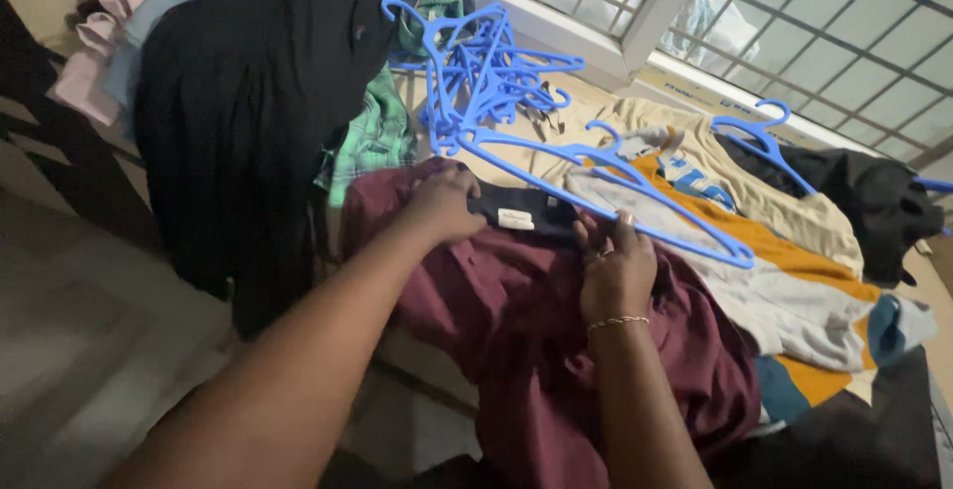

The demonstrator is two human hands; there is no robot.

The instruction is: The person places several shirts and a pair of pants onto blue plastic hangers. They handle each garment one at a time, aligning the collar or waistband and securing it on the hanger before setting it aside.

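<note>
Both hands work at the collar of a maroon shirt that lies spread over the near edge of the bed. The left hand pinches the collar's left side, fingers clenched on cloth. The right hand grips the collar's right side, touching the lower arm of a blue hanger that lies across the neck. Behind it, a heap of blue hangers crowds the far edge by the window grille. A striped garment in cream, orange and grey lies just right of the shirt. A dark garment and a green plaid one pile at the left edge; another hanger rests on black cloth at the right
</note>
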